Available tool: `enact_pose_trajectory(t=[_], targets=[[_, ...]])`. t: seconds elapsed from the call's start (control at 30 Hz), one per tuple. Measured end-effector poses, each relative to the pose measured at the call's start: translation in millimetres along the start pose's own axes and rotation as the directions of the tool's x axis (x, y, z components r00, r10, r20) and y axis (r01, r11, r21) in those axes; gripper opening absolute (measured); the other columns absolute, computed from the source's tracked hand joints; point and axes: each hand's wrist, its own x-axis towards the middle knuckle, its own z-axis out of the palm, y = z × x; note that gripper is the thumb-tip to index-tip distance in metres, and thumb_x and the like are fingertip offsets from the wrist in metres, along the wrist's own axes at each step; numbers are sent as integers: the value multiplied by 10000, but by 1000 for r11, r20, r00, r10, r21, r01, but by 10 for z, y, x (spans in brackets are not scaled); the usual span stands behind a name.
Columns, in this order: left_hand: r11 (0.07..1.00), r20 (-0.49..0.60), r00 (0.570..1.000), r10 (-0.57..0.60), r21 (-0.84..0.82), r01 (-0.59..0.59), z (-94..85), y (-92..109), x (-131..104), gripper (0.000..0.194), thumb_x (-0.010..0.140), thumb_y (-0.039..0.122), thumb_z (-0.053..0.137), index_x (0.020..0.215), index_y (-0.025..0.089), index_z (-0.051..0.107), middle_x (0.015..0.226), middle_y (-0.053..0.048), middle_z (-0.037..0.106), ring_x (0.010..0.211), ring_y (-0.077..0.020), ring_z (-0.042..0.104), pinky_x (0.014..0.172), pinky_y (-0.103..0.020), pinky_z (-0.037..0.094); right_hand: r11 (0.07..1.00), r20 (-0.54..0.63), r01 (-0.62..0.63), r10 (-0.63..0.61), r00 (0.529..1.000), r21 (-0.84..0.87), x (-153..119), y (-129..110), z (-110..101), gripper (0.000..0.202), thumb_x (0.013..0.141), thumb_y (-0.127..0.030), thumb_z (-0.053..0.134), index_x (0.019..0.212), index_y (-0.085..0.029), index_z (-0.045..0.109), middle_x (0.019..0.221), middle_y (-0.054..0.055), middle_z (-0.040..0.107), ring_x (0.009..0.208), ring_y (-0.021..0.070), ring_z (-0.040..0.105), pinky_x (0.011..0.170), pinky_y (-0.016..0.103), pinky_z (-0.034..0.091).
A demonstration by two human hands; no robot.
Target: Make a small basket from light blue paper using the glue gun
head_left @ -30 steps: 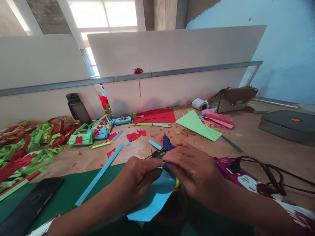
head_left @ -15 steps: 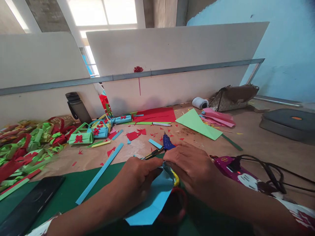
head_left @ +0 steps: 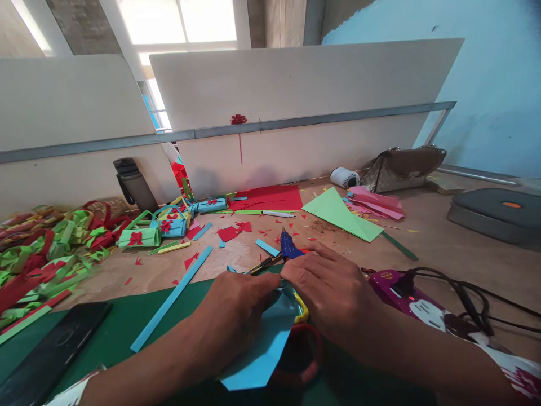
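Note:
A folded sheet of blue paper (head_left: pixel 264 349) is pinched between my two hands above the green mat (head_left: pixel 333 366). My left hand (head_left: pixel 236 304) grips its left side near the top, fingers closed. On the upper right, my right hand (head_left: pixel 325 287) presses the same edge with bent fingers; the fingertips of both hands nearly meet. Just beyond them lies a blue glue gun (head_left: pixel 289 246), nozzle pointing away. Beneath the paper shows a red scissor handle (head_left: pixel 313 355), with a yellow loop (head_left: pixel 302 310) beside it, partly covered by my right hand.
Small paper bags (head_left: pixel 139 237) and a heap of paper strips (head_left: pixel 54 248) are at the left. A phone (head_left: pixel 54 349) and a blue strip (head_left: pixel 173 299) lie on the mat. A purple power strip (head_left: pixel 397 290) with cables stands right, beyond it a dark case (head_left: pixel 499 217).
My left hand has rolled slightly over the blue paper, hiding more of its left side. The paper's lower end has shifted slightly right. My right hand stays nearly still.

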Motion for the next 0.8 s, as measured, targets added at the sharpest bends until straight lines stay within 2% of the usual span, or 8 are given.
enact_pose_trajectory(t=[0.23, 0.5, 0.57, 0.67, 0.8], targets=[[983, -29, 996, 86, 165, -80, -81, 89, 14, 145, 746, 51, 457, 752, 170, 538, 580, 41, 534, 501, -79, 461, 470, -182, 316, 999, 11, 32, -31, 999, -42, 3, -17, -28, 216, 811, -27, 390, 836, -100, 592, 749, 90, 632, 734, 191, 569, 823, 435, 379], [962, 3, 997, 81, 263, -79, -15, 40, -20, 80, 768, 108, 478, 779, 176, 518, 624, 13, 568, 508, -119, 488, 469, -221, 353, 997, -5, 32, -33, 999, -73, -18, -39, -10, 217, 808, -29, 389, 806, -103, 593, 713, 82, 625, 681, 177, 553, 716, 383, 406], [946, 49, 997, 56, 316, -69, -12, 42, -30, 83, 749, 164, 526, 828, 182, 509, 681, 1, 589, 576, -151, 533, 509, -248, 409, 995, -1, 38, -39, 999, -92, -12, -48, -7, 219, 821, -51, 387, 825, -93, 602, 718, 87, 626, 670, 179, 553, 712, 387, 418], [922, 86, 996, 21, 385, -52, -22, 69, -36, 221, 718, 251, 579, 912, 193, 492, 827, -34, 626, 735, -214, 587, 593, -310, 479, 978, -13, 90, -94, 995, -187, 7, -70, -10, 250, 835, -64, 373, 860, -71, 622, 755, 112, 652, 703, 202, 584, 749, 420, 434], [902, 48, 997, 54, 426, -69, -22, 71, -30, 187, 767, 179, 494, 952, 202, 486, 877, -48, 636, 774, -231, 600, 582, -329, 494, 934, -22, 165, -181, 983, -316, 25, -82, -16, 301, 820, -52, 344, 881, -57, 639, 821, 150, 686, 765, 245, 621, 787, 468, 442]])
